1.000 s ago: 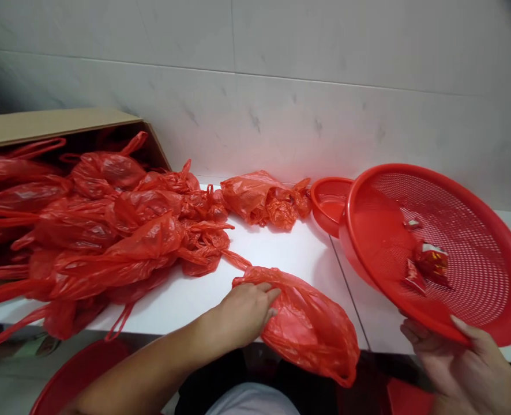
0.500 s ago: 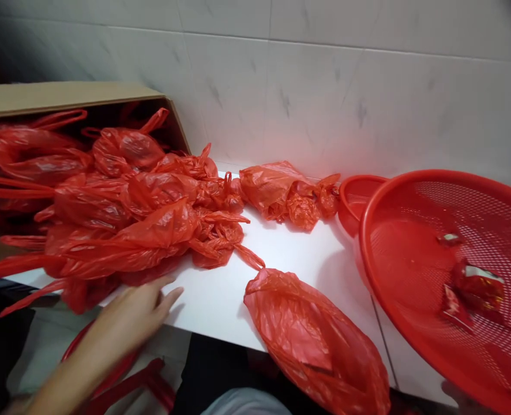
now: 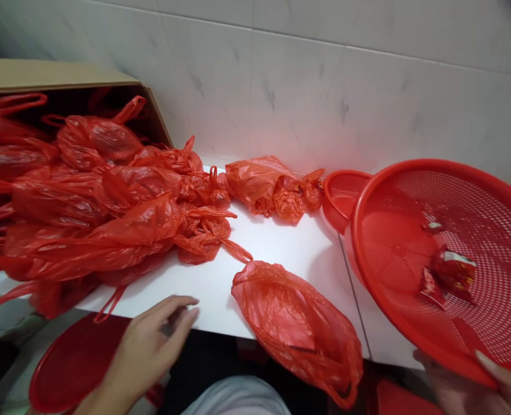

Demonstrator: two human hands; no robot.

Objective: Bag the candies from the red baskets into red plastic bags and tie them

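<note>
My left hand [image 3: 151, 343] is over the front edge of the white table, thumb and fingers apart, holding nothing. At the lower right my right hand [image 3: 476, 387] grips the rim of a large red plastic colander [image 3: 405, 230], thumb over the rim and fingers partly hidden beneath. The colander is tilted towards me, with a few small shiny red wrapped packets [image 3: 453, 270] inside. Between my hands an open red plastic bag [image 3: 299, 325] hangs partly over the table edge, its mouth facing me. Several tied red bags [image 3: 138, 230] are heaped left of it.
A cardboard box [image 3: 60, 75] lies open at the left, stuffed with red bags. More red bags [image 3: 255, 181] lie along the tiled wall. A small red basin [image 3: 344, 196] stands behind the colander. Below the table is a round red stool or lid [image 3: 78, 357].
My left hand has moved right, away from the heaped bags, and come nearer to me. My right hand has come into clear view on the colander's rim. The view has shifted a little right.
</note>
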